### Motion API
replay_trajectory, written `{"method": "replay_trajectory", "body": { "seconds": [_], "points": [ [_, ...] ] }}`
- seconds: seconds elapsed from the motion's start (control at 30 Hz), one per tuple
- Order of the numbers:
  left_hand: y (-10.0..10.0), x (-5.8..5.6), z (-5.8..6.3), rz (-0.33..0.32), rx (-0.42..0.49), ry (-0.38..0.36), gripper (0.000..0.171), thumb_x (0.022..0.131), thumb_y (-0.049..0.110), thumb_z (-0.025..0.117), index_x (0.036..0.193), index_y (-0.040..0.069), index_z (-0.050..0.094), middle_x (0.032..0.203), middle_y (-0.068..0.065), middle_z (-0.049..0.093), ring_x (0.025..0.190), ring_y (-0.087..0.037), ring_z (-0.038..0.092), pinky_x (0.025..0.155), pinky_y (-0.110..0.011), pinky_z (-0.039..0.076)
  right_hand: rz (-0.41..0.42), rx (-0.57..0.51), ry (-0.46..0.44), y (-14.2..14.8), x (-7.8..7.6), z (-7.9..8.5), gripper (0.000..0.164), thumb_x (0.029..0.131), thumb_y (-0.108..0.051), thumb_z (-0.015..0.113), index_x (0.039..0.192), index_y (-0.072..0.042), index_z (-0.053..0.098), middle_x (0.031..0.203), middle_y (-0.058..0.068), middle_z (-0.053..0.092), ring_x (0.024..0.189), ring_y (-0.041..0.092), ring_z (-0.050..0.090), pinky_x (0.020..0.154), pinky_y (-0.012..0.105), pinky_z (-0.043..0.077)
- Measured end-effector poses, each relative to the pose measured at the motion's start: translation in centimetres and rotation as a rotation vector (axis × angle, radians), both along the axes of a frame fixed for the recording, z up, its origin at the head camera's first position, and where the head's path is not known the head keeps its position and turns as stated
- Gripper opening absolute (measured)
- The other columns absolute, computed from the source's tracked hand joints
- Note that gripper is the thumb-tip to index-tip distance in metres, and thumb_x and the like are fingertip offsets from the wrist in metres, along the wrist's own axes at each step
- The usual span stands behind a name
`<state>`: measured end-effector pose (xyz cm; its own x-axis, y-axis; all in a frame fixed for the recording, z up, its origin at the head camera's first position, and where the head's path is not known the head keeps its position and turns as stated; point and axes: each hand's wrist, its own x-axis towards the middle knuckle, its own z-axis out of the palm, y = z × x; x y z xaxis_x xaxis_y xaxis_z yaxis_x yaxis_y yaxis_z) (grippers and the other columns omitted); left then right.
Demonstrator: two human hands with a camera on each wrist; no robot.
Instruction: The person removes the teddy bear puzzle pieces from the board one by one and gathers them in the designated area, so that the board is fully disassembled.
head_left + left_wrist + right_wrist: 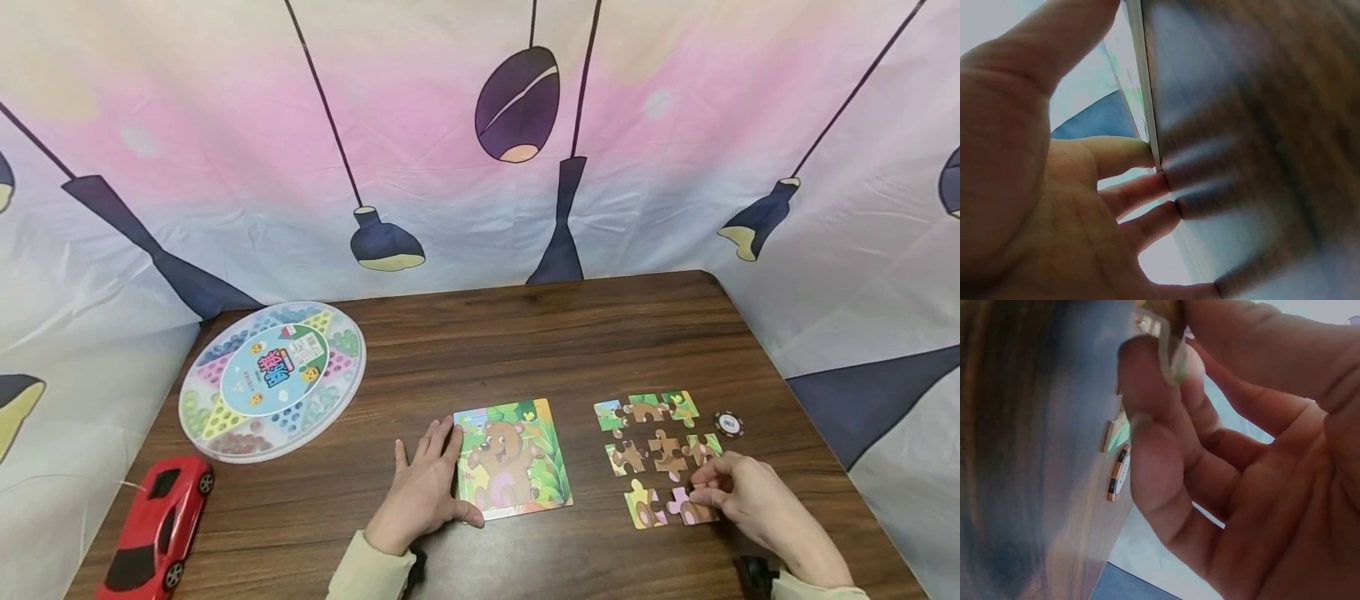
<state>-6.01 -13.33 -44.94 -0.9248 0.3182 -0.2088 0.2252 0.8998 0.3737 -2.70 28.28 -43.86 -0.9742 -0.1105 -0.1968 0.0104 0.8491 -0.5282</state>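
Observation:
A square bear picture board (pixel 513 458) lies on the table before me. My left hand (pixel 427 483) rests at its left side, fingers spread, with the thumb on the lower left corner; in the left wrist view the fingertips (pixel 1160 181) touch the table beside the board's edge. To the right lie several loose jigsaw pieces (pixel 667 454) in rough rows, with small gaps between them. At their lower right, my right hand (pixel 757 500) pinches a jigsaw piece (pixel 1175 369) between thumb and fingers. Next to it is a pink and brown piece (pixel 690 507), partly covered by the fingers.
A black and white poker chip (pixel 729 424) lies just beyond my right hand. At the left are a round marble game board (pixel 341 400) and a red toy car (pixel 161 525). The brown wooden table (pixel 480 350) ends at a patterned cloth (pixel 450 167).

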Motion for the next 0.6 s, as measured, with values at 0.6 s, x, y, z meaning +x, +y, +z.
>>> {"method": "replay_trajectory", "body": {
  "seconds": [0.6],
  "points": [
    [-0.02, 0.14, 0.0, -0.006, 0.003, 0.013, 0.126, 0.052, 0.06, 0.081, 0.151, 0.002, 0.032, 0.158, -0.016, 0.021, 0.145, -0.037, 0.019, 0.101, -0.077, 0.009, -0.032, 0.058, -0.036, -0.32, -0.18, -0.28, 0.015, 0.08, -0.019, 0.079, 0.087, -0.008, 0.071, 0.07, -0.007, 0.06, 0.063, 0.01, 0.053, 0.056, 0.027, 0.043]
  ]
}}
